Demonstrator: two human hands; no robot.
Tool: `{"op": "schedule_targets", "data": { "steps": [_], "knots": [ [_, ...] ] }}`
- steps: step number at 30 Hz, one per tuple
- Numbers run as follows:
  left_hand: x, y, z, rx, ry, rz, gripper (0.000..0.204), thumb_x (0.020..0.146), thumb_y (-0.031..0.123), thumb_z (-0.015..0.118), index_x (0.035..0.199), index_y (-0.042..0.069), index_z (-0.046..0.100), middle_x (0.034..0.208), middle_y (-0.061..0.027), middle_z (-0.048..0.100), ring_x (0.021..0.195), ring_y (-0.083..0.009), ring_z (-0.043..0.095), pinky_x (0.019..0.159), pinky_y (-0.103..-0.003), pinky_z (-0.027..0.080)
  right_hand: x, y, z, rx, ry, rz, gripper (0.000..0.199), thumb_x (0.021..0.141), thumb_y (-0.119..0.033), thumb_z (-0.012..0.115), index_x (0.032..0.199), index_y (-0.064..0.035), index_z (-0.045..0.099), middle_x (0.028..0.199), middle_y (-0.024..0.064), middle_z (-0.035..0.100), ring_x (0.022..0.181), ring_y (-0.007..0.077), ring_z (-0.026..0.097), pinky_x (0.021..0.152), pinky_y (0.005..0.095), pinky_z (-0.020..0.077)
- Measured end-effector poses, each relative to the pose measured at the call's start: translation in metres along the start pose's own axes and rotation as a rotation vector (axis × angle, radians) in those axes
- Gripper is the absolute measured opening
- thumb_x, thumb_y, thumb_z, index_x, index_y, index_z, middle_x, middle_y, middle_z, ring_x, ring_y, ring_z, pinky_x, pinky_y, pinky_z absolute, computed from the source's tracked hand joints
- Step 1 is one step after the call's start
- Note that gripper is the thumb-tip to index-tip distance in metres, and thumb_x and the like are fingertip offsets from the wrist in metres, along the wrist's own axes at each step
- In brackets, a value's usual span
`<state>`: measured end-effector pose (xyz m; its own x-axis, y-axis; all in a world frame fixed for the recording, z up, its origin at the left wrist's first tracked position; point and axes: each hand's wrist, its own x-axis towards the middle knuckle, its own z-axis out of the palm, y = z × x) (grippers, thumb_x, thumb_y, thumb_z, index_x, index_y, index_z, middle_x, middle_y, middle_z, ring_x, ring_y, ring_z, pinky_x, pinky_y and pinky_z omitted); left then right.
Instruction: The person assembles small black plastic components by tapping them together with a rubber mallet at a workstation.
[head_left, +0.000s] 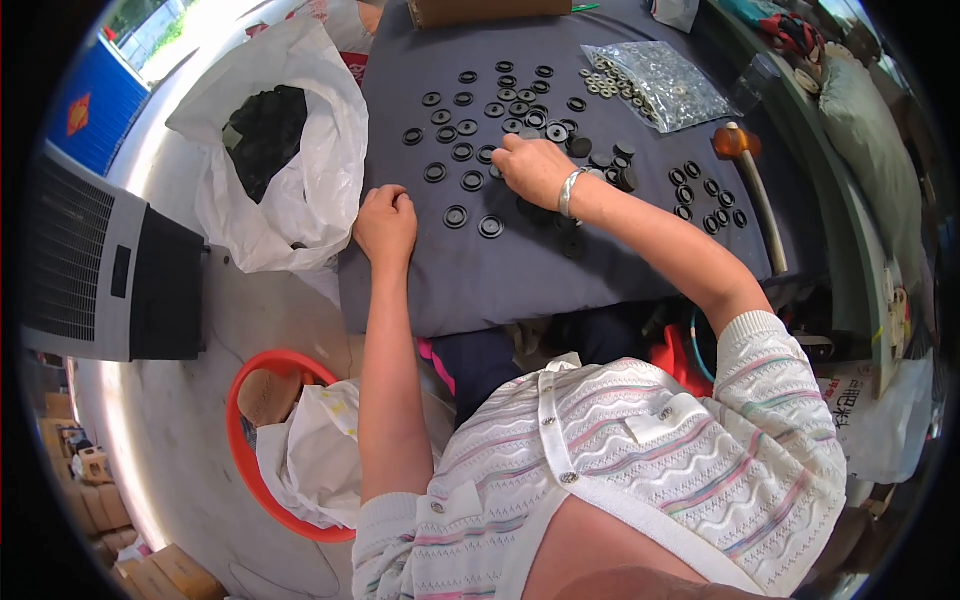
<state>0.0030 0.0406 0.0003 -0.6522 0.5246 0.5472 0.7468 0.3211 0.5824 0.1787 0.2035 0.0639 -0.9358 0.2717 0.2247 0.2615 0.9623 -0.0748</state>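
Many round black rubber-looking discs with raised centres [462, 152] lie spread over the grey cloth-covered table [440, 290]. My right hand [540, 172], with a silver bangle at the wrist, reaches in among them. Its fingers are bent together beside a disc [486, 155]; what they pinch is hidden. Behind that wrist sits a heap of black discs [622, 172], some piled on others. My left hand [387, 225] rests curled at the table's left edge, next to a white plastic bag [335, 150] holding black pieces [265, 140]. Anything inside its fingers is hidden.
A hammer [752, 180] with an amber head lies at right, beside more black rings [711, 187]. Behind them is a clear bag [670, 85] with small metallic rings spilling out. A cardboard box [490, 10] stands at the far edge; a red basin [240, 440] is on the floor.
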Motion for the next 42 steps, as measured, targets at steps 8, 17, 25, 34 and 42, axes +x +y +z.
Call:
{"op": "schedule_targets", "data": {
  "steps": [8,17,25,34,42],
  "knots": [
    [-0.001,0.0,0.001,-0.027,-0.017,-0.011,0.01,0.076,0.012,0.059,0.08,0.008,0.068,0.078,-0.0071,0.063,0.071,-0.0273,0.062,0.065,-0.037,0.048,-0.011,-0.015,0.015,0.115,0.014,-0.123,0.012,0.081,-0.017,0.059,0.077,-0.0054,0.059,0.082,0.0113,0.057,0.077,0.0309,0.062,0.066,0.0409,0.0506],
    [0.002,0.001,0.0,-0.04,-0.032,-0.035,0.011,0.077,0.012,0.06,0.082,0.008,0.068,0.077,-0.006,0.063,0.07,-0.0261,0.062,0.064,-0.036,0.047,0.027,0.099,0.003,0.023,0.031,0.233,0.026,0.078,-0.01,0.057,0.101,-0.0122,0.069,0.095,0.0145,0.063,0.093,0.0339,0.061,0.081,0.0429,0.05],
    [0.001,0.0,-0.001,-0.049,-0.022,-0.031,0.01,0.076,0.011,0.06,0.081,0.008,0.068,0.076,-0.0061,0.063,0.068,-0.0256,0.061,0.062,-0.036,0.047,0.034,0.105,0.012,-0.146,-0.074,0.106,0.021,0.075,-0.014,0.062,0.095,-0.0086,0.061,0.094,0.0139,0.06,0.087,0.0329,0.062,0.074,0.0433,0.0515],
    [0.002,0.002,-0.001,-0.041,-0.028,-0.026,0.01,0.077,0.012,0.059,0.081,0.008,0.068,0.076,-0.0064,0.063,0.068,-0.0261,0.061,0.062,-0.036,0.047,0.016,0.097,-0.002,-0.029,-0.121,0.073,0.022,0.071,-0.016,0.065,0.089,-0.0061,0.058,0.09,0.0129,0.062,0.083,0.0336,0.062,0.07,0.0445,0.0494],
    [0.001,0.0,-0.001,-0.056,-0.024,-0.036,0.01,0.077,0.012,0.059,0.08,0.008,0.068,0.074,-0.0062,0.062,0.067,-0.0256,0.061,0.061,-0.036,0.047,0.015,0.088,-0.01,-0.066,-0.156,0.111,0.023,0.072,-0.021,0.066,0.088,-0.0065,0.059,0.087,0.0118,0.061,0.084,0.0332,0.062,0.073,0.0434,0.0493]
  ]
}}
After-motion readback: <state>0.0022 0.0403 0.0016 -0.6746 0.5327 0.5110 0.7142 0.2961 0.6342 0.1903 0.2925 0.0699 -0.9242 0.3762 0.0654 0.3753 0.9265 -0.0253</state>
